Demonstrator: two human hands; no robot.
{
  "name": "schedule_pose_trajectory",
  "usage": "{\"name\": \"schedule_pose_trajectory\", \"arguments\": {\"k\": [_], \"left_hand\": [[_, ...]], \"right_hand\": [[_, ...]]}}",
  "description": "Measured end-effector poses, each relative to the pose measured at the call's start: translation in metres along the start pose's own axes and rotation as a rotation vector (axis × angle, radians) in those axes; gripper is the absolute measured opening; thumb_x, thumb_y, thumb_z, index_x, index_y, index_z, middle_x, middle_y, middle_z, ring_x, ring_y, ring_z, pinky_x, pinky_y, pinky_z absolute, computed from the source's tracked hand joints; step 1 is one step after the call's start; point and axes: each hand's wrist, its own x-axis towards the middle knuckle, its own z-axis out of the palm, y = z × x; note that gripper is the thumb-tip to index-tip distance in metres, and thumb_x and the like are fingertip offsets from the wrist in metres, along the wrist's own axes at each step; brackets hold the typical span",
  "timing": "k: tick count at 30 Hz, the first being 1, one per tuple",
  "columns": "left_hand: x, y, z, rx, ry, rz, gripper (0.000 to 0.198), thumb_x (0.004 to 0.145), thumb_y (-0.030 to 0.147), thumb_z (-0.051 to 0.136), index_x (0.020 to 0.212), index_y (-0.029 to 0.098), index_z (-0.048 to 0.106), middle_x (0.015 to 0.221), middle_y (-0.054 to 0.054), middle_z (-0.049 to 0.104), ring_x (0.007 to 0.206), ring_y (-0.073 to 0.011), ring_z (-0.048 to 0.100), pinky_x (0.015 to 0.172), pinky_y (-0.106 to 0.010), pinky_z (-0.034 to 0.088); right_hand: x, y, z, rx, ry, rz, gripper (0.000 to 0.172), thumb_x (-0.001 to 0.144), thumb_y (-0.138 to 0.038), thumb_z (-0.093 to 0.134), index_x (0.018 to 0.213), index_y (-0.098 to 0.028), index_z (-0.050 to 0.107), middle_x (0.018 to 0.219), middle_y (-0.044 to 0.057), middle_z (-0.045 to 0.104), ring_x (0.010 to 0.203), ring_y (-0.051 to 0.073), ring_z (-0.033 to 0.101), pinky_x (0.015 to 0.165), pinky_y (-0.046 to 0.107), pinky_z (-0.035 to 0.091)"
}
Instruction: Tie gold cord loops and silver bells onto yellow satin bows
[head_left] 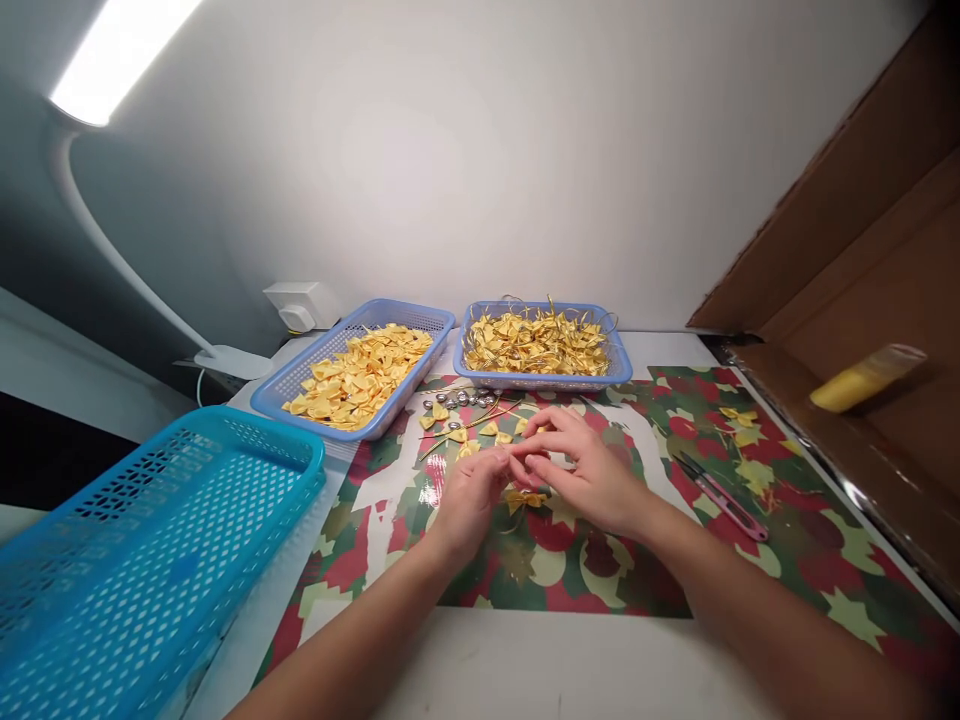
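My left hand (471,497) and my right hand (581,468) meet over a red and green patterned mat (600,560). Both pinch at a small yellow ribbon bow (527,497) that hangs just under the fingertips. The fingers of both hands are closed in a pinch. Loose yellow bows, thin gold cords and small silver bells (459,400) lie on the mat just beyond the hands.
Two lilac baskets stand at the back: the left basket (420,385) holds plain yellow bows, the right basket (619,365) holds bows with gold cords. A large blue basket (150,540) sits at the left. Pink-handled snips (724,497) lie right of my hands. A lamp arches at the left; cardboard stands at the right.
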Motion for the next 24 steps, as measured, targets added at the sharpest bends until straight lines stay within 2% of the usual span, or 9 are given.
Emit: {"name": "schedule_pose_trajectory", "arguments": {"k": [4,6,8,13,17,20,24], "left_hand": [[-0.001,-0.003,0.002,0.03,0.068,0.033,0.033,0.081,0.033,0.048,0.059,0.017,0.067,0.079,-0.006,0.071,0.086,-0.0211,0.064,0.082,-0.033,0.05],[-0.001,-0.003,0.002,0.046,0.068,0.044,0.033,0.081,0.031,0.047,0.059,0.017,0.068,0.086,-0.006,0.071,0.09,-0.0211,0.063,0.086,-0.033,0.049],[-0.002,-0.002,0.001,0.115,0.05,0.04,0.035,0.081,0.03,0.046,0.059,0.017,0.069,0.091,-0.008,0.071,0.094,-0.022,0.062,0.089,-0.034,0.048],[-0.005,0.002,-0.003,0.32,-0.026,0.043,0.036,0.081,0.028,0.045,0.06,0.018,0.072,0.083,-0.008,0.07,0.09,-0.0217,0.062,0.085,-0.032,0.048],[-0.006,0.006,-0.001,0.373,-0.094,0.053,0.038,0.081,0.023,0.044,0.057,0.019,0.073,0.077,-0.007,0.071,0.087,-0.0214,0.062,0.082,-0.032,0.048],[-0.007,0.007,-0.001,0.328,-0.141,0.056,0.038,0.082,0.024,0.044,0.058,0.019,0.075,0.087,-0.007,0.072,0.096,-0.0242,0.063,0.087,-0.035,0.048],[-0.009,0.007,-0.003,0.339,-0.152,0.113,0.035,0.085,0.026,0.049,0.064,0.021,0.077,0.106,-0.005,0.072,0.112,-0.0269,0.058,0.099,-0.038,0.043]], "right_hand": [[-0.006,0.007,0.025,0.037,0.181,-0.008,0.026,0.089,-0.016,0.053,0.1,-0.026,0.074,0.105,0.008,0.062,0.104,0.023,0.055,0.09,0.042,0.049],[-0.007,0.01,0.033,0.065,0.28,0.0,0.024,0.089,-0.019,0.054,0.101,-0.025,0.074,0.101,0.008,0.064,0.1,0.023,0.057,0.087,0.042,0.05],[-0.007,0.012,0.035,0.078,0.323,-0.011,0.022,0.088,-0.02,0.058,0.102,-0.026,0.074,0.1,0.008,0.065,0.1,0.023,0.058,0.086,0.043,0.051],[-0.005,0.015,0.028,0.02,0.228,-0.149,0.026,0.084,-0.015,0.061,0.102,-0.028,0.074,0.105,0.007,0.066,0.103,0.024,0.056,0.087,0.043,0.05],[-0.003,0.02,0.016,-0.099,0.171,-0.31,0.019,0.084,-0.016,0.063,0.093,-0.029,0.075,0.105,0.006,0.067,0.096,0.023,0.056,0.085,0.043,0.047],[-0.001,0.022,0.006,-0.173,0.134,-0.41,0.014,0.086,-0.021,0.062,0.087,-0.029,0.074,0.104,0.005,0.067,0.096,0.023,0.054,0.084,0.042,0.046],[0.0,0.016,-0.009,-0.231,0.045,-0.498,0.012,0.089,-0.022,0.057,0.088,-0.027,0.069,0.104,0.005,0.066,0.098,0.023,0.052,0.086,0.041,0.044]]}}
